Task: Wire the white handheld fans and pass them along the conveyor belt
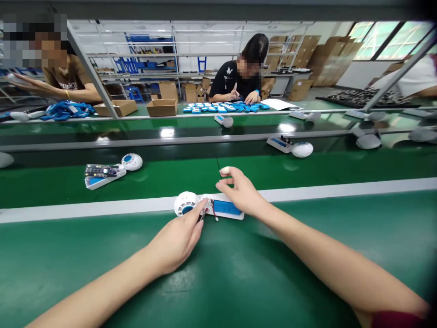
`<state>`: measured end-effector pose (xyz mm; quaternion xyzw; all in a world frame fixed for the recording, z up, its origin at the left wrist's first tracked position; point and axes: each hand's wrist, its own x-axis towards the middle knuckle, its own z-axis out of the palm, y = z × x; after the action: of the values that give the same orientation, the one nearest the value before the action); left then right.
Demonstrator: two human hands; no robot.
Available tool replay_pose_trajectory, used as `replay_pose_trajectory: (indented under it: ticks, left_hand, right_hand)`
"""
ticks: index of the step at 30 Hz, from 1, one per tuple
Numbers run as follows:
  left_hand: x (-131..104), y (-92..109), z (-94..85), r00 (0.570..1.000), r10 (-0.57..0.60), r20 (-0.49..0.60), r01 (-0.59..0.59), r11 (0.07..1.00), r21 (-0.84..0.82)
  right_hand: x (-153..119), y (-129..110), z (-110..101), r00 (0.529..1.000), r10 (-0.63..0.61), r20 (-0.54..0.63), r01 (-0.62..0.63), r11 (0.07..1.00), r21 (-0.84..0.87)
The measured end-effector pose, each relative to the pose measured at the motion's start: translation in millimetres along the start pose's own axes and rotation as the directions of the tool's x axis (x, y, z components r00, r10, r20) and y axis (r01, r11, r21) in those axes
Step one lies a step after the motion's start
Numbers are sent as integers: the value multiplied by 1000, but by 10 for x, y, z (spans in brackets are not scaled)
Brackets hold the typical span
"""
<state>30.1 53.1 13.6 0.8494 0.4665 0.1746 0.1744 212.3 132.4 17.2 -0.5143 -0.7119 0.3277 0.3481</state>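
Observation:
A white housing (186,200), which looks like an open handheld fan, lies across the pale rail at the bench's edge. Its round, vented head points left, and a blue battery pack (227,207) fills its handle. From the neck hangs a thin wire with a small white connector (216,219). My left hand (180,237) grips the neck between thumb and fingers; a dark part under the fingers is mostly hidden. Above the battery end is my right hand (241,189), thumb and fingers curved and apart, with nothing seen between them. Something pale covers one fingertip.
Beyond the rail, a green conveyor (170,175) carries a similar unit with a circuit board (102,171) and another open unit (290,147). Across it, a person in black (235,79) works behind many blue packs (221,108). Another person (75,77) sits left; cardboard boxes (162,107) stand between.

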Motion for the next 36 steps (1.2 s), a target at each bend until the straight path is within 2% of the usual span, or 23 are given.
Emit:
replay_pose_trajectory:
  ticks: [2,4,6,8,11,14,16,17,19,21,22,23,25,27,29,33,36]
  left_hand:
    - [-4,-35,-8,998,25,-54,-19,994,108]
    - [-23,-113,-23,982,100,-159,-51,957,286]
    - [-47,-221,-44,948,187,-256,-54,891,451]
    - [-67,-323,-66,921,237,-309,-40,847,531]
    - [-85,-372,-74,925,238,-298,-60,862,503]
    - [-109,-258,-56,956,147,-254,-34,915,401]
    - [-152,-149,-44,950,108,-294,3,936,352]
    - [-186,-103,-36,931,148,-335,-25,938,347]
    - [-272,-49,-14,853,345,-391,-190,904,383]
    - [-363,-39,22,763,548,-342,-371,805,462]
    - [-400,-46,43,743,607,-281,-423,752,506]
    - [-426,-57,62,748,626,-222,-433,713,551]
    - [-445,-83,87,803,568,-179,-358,700,617]
    - [-424,-107,88,857,462,-229,-246,757,605]
    - [-385,-123,76,882,362,-302,-149,822,550]
    - [-320,-136,63,898,267,-351,-55,857,512]
    - [-305,-146,69,885,307,-349,-76,836,544]
  right_hand:
    - [-198,-47,-10,998,-50,32,52,998,-47]
    - [-319,-58,-3,982,-127,136,143,984,-109]
    - [-354,-43,23,954,-152,259,192,971,-140]
    - [-340,-31,57,936,-141,321,195,970,-142]
    - [-338,-56,105,938,-131,321,191,968,-162]
    - [-394,-115,129,942,-69,329,129,978,-163]
    - [-430,-149,130,938,-13,347,74,984,-162]
    - [-440,-162,127,932,8,362,58,983,-171]
    - [-445,-183,115,924,35,380,50,976,-212]
    - [-438,-201,102,933,20,359,79,963,-259]
    - [-434,-210,97,941,-11,339,110,956,-273]
    - [-431,-216,96,947,-57,317,150,948,-279]
    - [-424,-218,105,942,-164,294,242,937,-252]
    - [-414,-197,127,927,-234,294,292,941,-170]
    - [-401,-154,154,921,-249,299,278,959,-56]
    - [-381,-57,210,906,-215,364,191,976,100]
    - [-386,-22,250,894,-193,405,158,980,118]
